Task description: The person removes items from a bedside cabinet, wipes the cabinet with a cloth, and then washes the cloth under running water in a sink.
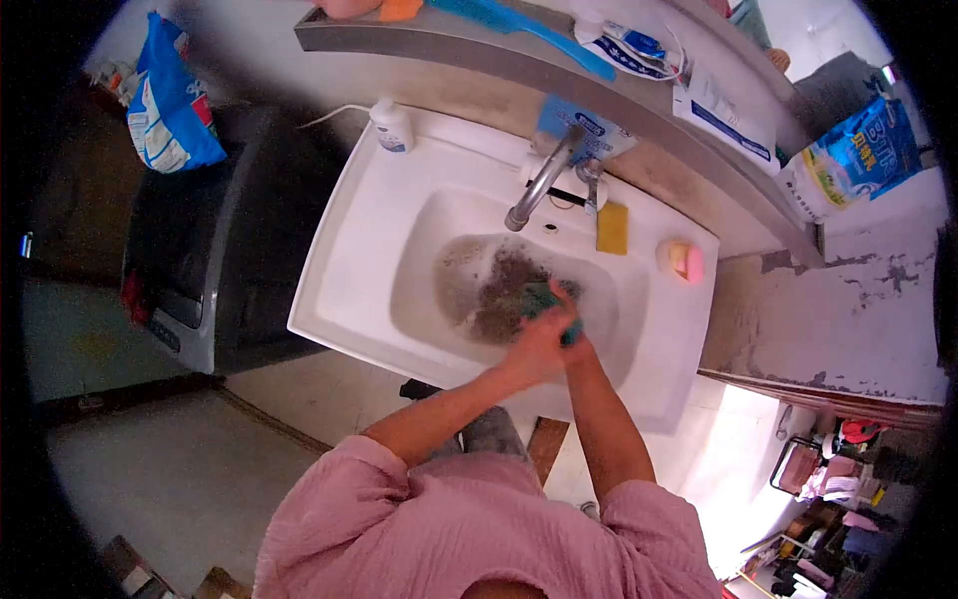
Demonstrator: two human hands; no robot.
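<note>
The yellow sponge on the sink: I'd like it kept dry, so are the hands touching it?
Apart. The head view shows the yellow sponge beside the tap, with bare white sink plainly between it and the hands.

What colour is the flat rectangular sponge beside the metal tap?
Yellow; the sponge shows best in the head view, the only one.
</note>
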